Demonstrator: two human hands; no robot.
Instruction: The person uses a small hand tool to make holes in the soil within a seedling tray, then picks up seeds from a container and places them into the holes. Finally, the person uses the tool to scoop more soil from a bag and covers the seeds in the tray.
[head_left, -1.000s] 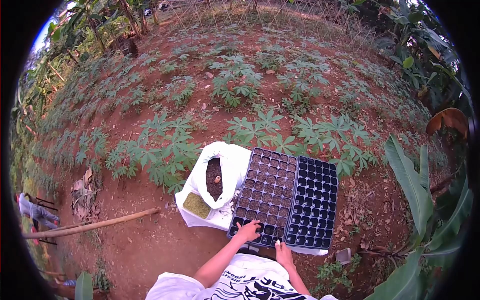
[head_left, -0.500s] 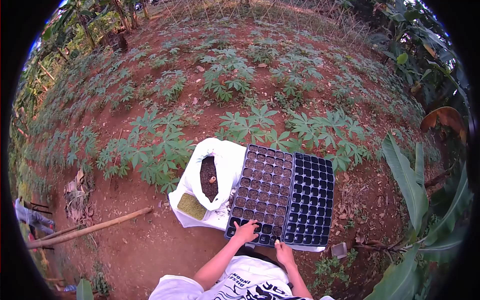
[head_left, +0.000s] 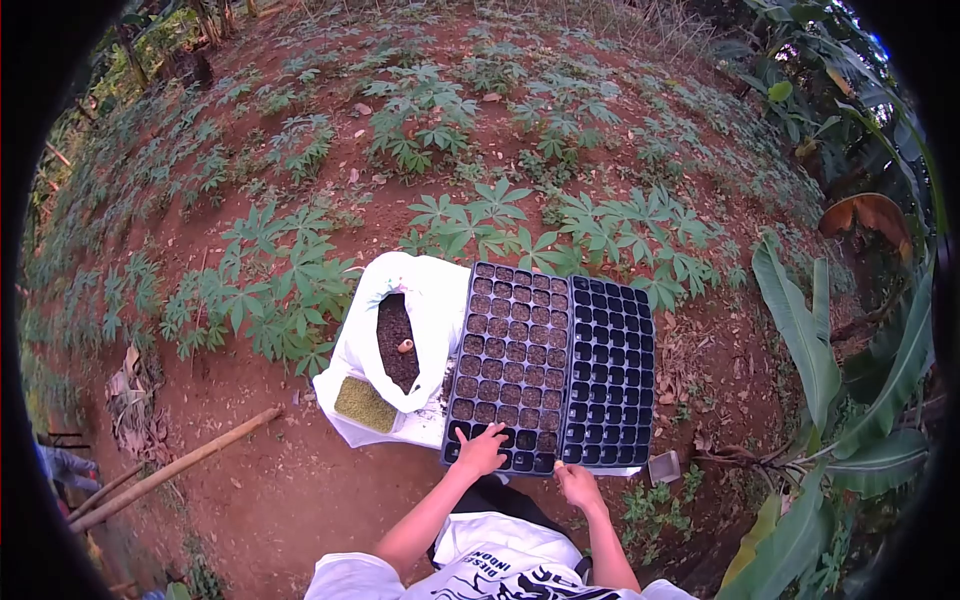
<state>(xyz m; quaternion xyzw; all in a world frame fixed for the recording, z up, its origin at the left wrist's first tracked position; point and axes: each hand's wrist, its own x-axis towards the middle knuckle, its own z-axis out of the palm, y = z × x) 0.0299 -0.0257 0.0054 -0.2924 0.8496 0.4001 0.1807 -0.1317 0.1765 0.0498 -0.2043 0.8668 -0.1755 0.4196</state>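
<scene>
Two black seedling trays lie side by side in front of me. Most cells of the left seedling tray (head_left: 512, 333) hold brown soil; several in its front rows look dark. The right seedling tray (head_left: 608, 375) has dark cells without visible soil. My left hand (head_left: 481, 451) rests open over the front-left cells, fingers spread. At the front edge, where the trays meet, my right hand (head_left: 578, 486) has its fingers closed together; what they grip is too small to make out.
Left of the trays, a white sack (head_left: 420, 290) of dark soil (head_left: 394, 335) has a small light-brown object (head_left: 405, 346) in it. A container of yellow-green grains (head_left: 364, 404) stands nearer me. Bamboo poles (head_left: 190, 460) lie left; a person (head_left: 68, 467) shows at the left edge.
My right hand has shifted from the left tray's front-right cell to the edge between the trays. My left hand stays over the front-left cells. The camera view has tilted slightly.
</scene>
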